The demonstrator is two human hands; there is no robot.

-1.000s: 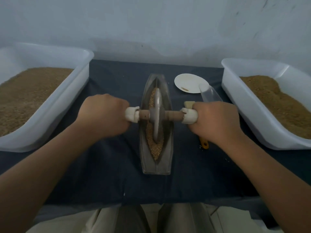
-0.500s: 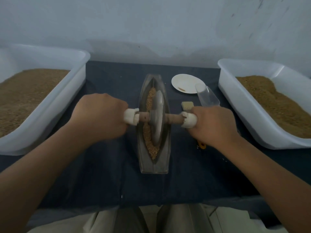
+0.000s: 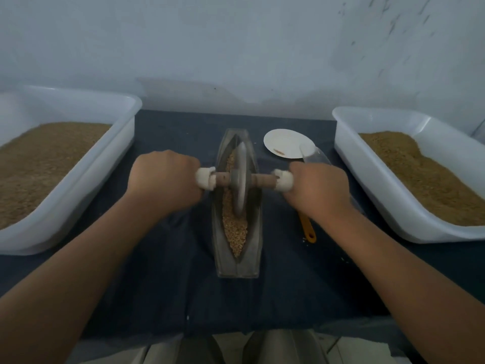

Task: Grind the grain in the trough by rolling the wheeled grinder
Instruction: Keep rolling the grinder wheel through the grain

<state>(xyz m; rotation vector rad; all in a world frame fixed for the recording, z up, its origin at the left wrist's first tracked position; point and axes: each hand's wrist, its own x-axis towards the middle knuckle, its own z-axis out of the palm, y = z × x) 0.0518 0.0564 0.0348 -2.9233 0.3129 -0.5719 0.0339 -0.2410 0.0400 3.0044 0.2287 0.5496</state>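
Left hand: I see the left hand (image 3: 168, 179) curled into a fist round the left end of the axle, knuckles up; a white wrap (image 3: 206, 178) shows just past its fingers
Right hand: the right hand (image 3: 317, 187) grips the right end the same way, fingers wrapped round the white padding (image 3: 282, 179) there
Grinder: the wheeled grinder (image 3: 240, 179) stands with its metal disc upright on edge inside the trough, toward the far half; its wooden axle runs left to right, roughly level, crossing above both trough walls
Trough: the boat-shaped metal trough (image 3: 237, 269) sits mid-table on the dark cloth (image 3: 170, 271), between my 2 hands; its long axis runs straight away from me
Grain: the grain (image 3: 236, 232) lies along the channel, mostly on the near side of the disc
Sides: 2 white plastic tubs of brown grain, the left tub (image 3: 86, 185) and the right tub (image 3: 380, 185), well apart from the trough
In the way: a clear scoop (image 3: 315, 155) just behind the right hand, overlapping a white paper plate (image 3: 283, 143); a yellow handle (image 3: 308, 229) pokes out from under the right wrist; I cannot tell whether either touches the hand
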